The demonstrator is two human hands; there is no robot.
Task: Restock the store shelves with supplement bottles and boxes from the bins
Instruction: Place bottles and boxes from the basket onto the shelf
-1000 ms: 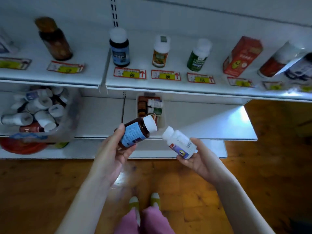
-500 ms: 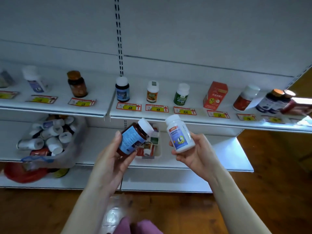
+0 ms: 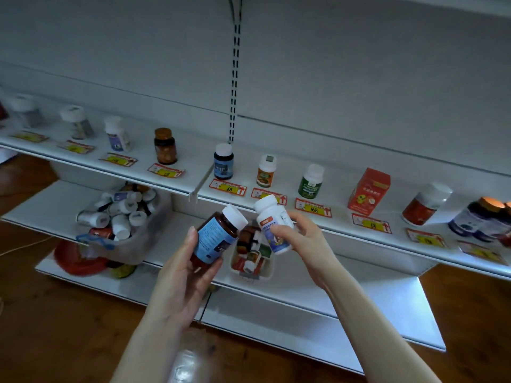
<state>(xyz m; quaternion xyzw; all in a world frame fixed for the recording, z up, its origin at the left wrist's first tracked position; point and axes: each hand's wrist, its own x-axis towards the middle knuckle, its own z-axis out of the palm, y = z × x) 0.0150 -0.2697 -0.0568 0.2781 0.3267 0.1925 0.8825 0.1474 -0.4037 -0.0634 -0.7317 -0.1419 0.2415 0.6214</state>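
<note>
While both bottles hang mid-air before middle shelf, upper shelf (image 3: 338, 183) shows gaps between single facings. Clear bin (image 3: 138, 247) on middle shelf, left, heaped with bottles; small white basket (image 3: 254, 275) just behind hands.

Amber bottle (image 3: 218, 239), blue label, white cap: likely rigid, moderate weight, glossy label (slippery if grip slackens). Take round body, not cap.

White bottle (image 3: 273, 225): probably lighter, stiff; same hold.

Left hand (image 3: 182, 277) wraps amber bottle, thumb along label, fingers beneath. Right hand (image 3: 301, 239) curls closely round white bottle's lower body.
</note>
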